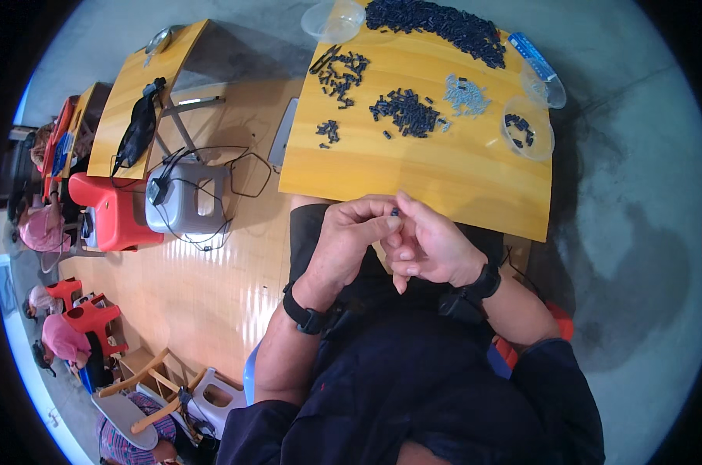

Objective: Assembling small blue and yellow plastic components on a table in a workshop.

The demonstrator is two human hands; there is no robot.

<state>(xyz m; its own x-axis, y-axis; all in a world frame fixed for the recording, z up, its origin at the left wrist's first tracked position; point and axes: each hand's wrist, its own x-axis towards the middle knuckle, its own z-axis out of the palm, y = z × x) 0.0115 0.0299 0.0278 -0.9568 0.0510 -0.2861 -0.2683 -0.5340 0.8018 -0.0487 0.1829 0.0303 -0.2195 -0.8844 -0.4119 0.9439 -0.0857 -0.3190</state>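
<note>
My left hand (352, 234) and my right hand (438, 246) meet in front of me, just off the table's near edge. Between their fingertips shows a small black part (395, 211), mostly covered by the fingers. The left thumb and forefinger pinch it, while the right thumb and fingers close on it from the other side. On the yellow wooden table (328, 172) lie a pile of small black pieces (407, 113), a smaller black group (328, 132) and a heap of small pale grey pieces (466, 96).
A clear plastic tub (545, 144) with several black pieces stands at the table's right edge. Tweezers (325, 60) lie by more black pieces at left. A large black heap (444, 25) covers the far side, near a blue box (532, 56). A grey stool (184, 198) with cables stands left.
</note>
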